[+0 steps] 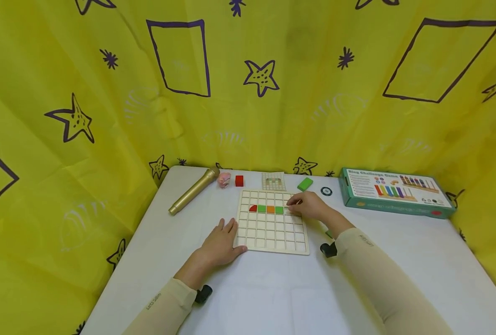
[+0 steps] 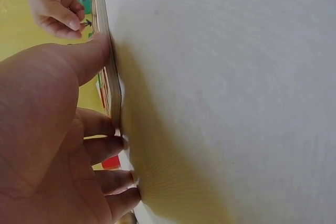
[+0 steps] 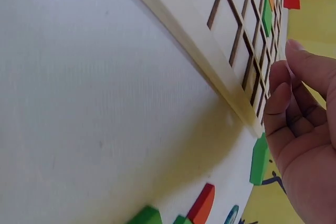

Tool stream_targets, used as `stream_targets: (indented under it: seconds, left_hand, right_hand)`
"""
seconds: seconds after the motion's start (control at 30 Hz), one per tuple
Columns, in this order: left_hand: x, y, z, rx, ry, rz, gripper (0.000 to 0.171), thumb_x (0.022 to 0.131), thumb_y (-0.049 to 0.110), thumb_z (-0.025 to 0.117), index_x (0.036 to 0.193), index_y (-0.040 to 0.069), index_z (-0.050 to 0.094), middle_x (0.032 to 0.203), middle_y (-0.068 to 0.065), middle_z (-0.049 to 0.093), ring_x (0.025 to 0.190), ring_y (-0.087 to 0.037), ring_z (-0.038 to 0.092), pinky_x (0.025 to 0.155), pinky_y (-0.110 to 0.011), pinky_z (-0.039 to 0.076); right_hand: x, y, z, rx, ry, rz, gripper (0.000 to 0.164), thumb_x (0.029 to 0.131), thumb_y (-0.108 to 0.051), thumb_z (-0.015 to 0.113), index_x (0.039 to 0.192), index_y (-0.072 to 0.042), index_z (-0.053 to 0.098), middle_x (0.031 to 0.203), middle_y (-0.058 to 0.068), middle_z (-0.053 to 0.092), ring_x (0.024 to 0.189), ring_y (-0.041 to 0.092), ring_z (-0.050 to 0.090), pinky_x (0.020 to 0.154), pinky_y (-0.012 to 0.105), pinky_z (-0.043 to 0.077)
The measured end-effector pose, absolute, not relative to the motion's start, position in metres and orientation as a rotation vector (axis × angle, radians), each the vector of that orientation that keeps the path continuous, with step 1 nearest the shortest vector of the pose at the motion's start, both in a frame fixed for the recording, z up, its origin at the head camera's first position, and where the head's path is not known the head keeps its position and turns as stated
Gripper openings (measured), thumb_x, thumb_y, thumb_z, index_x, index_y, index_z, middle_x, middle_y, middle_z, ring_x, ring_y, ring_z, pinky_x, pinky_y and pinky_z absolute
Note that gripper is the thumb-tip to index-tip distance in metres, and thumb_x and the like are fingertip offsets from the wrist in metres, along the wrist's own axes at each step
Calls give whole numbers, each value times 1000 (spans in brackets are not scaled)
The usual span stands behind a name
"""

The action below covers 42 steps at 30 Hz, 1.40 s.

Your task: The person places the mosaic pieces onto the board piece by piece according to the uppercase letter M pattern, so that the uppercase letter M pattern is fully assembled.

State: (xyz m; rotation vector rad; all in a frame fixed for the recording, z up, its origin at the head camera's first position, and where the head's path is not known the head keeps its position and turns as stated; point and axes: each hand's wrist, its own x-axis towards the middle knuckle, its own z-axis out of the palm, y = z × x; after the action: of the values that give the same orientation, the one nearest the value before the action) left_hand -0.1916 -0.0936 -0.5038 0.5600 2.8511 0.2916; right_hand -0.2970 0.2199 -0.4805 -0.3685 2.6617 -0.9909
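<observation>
A pale wooden grid board (image 1: 273, 232) lies on the white table. In one of its rows sit a red rounded piece (image 1: 253, 208), a green square (image 1: 261, 209), an orange square (image 1: 270, 209) and another green square (image 1: 279, 210). My left hand (image 1: 220, 244) rests against the board's lower left corner, thumb at the near edge and fingers spread along the left side. Over the board's right part, my right hand (image 1: 308, 206) has bent fingers near the cells beside the last green square. Whether a small piece is between its fingertips cannot be seen.
Behind the board are a gold microphone (image 1: 194, 190), a pink figure (image 1: 224, 180), a red block (image 1: 239, 181), a pattern card (image 1: 273, 181), a green block (image 1: 305, 184) and a round disc (image 1: 326, 191). A game box (image 1: 396, 193) stands right. Loose pieces, one red (image 3: 202, 204), lie by my right wrist.
</observation>
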Motion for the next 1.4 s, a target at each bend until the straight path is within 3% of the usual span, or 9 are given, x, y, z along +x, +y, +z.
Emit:
stream_targets:
  seconds: [0.2,0.53,1.03,1.4]
  left_hand:
    - [-191,-94,-502,563,2854,300,87,96,56,59,153,-5,34,161,-19,30,147,-47,22,119,-50,25]
    - [-191,-93,-503,556,2854,288,88,96,57,59,154,-4,34,162,-18,29,148,-47,21,119,-50,24]
    - [-191,-94,-506,571,2855,318,87,97,55,59,153,-6,34,161,-20,30,147,-48,21,119,-51,25]
    - [-191,-95,-503,594,2861,333,86,96,54,60,152,-7,36,160,-21,31,146,-49,23,118,-51,26]
  right_hand:
    - [-295,238,-476,-321,2681,-986,18,97,-22,70,109,-11,77,104,4,71,92,22,59,79,36,50]
    - [-284,264,-474,-314,2706,-956,23,97,-19,69,114,-5,75,105,8,70,82,22,56,70,33,49]
    - [-272,296,-483,-269,2673,-1027,20,95,-13,70,112,-2,74,95,6,69,78,21,59,70,33,51]
    - [-268,310,-490,-224,2680,-984,19,93,-11,72,111,-4,75,106,9,69,89,25,56,77,33,49]
